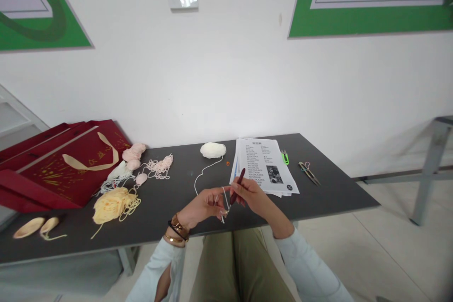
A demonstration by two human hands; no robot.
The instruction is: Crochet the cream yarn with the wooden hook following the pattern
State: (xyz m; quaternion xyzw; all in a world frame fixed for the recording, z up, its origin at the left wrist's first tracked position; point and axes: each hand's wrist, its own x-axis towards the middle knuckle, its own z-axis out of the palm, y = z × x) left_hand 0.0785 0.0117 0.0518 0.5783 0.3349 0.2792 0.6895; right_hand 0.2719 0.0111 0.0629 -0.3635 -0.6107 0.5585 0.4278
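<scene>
My left hand [205, 205] is closed, pinching a strand of white yarn [200, 172] looped over its fingers. The strand runs back across the dark table [332, 191] to a white yarn ball [213, 149]. My right hand [252, 192] is closed on a dark red crochet hook [237, 185], whose lower tip meets the yarn at my left fingers. Both hands hover over the table's front edge, just left of a stack of printed sheets [264, 165].
A red gift bag [71, 163] with a cream ribbon lies at the left. Pink yarn [133, 152], tangled pale yarn [160, 166] and a yellow yarn pile [111, 204] sit beside it. Green snips [285, 156] and thread scissors [309, 173] lie right of the sheets.
</scene>
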